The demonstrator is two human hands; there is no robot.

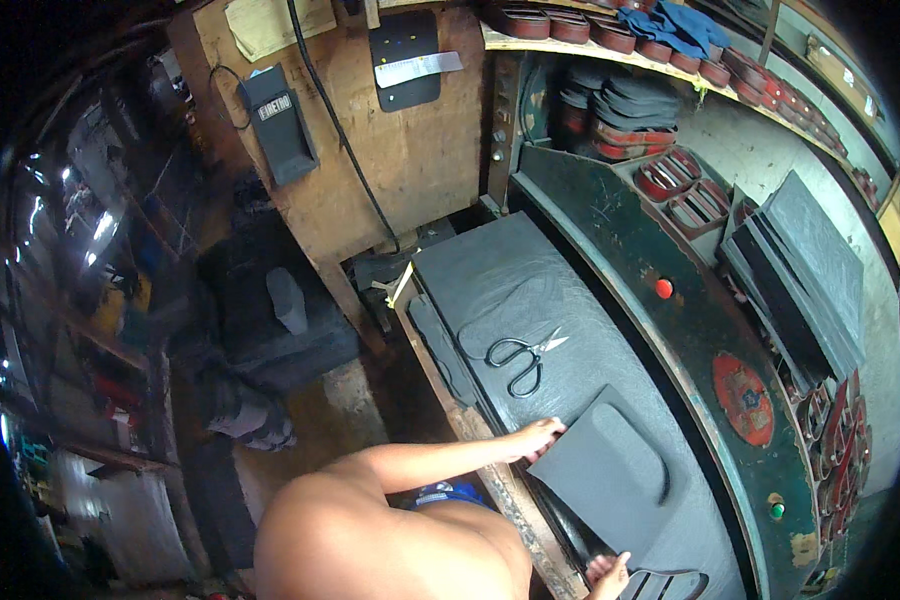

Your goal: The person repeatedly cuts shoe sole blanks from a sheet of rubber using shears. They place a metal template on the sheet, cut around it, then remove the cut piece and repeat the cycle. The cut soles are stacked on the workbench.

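A grey rubber-like sheet (580, 475) with a raised curved panel lies at an angle over the machine bed (510, 240). My left hand (538, 438) grips the sheet's upper left edge. At its lower end, my right hand (610, 572) pinches the sheet's edge. Beside that hand is a dark cut piece (670, 585) with slots. Black-handled scissors (523, 360) lie farther up the bed, resting on dark flat material above the sheet.
A green machine housing (630, 280) with a red button (664, 288) and green button (777, 510) runs along the right. Stacked sheets (790, 270) and red cutting dies (667, 172) sit beyond it. A plywood panel (400, 150) stands ahead. Dark piles (260, 300) fill the left.
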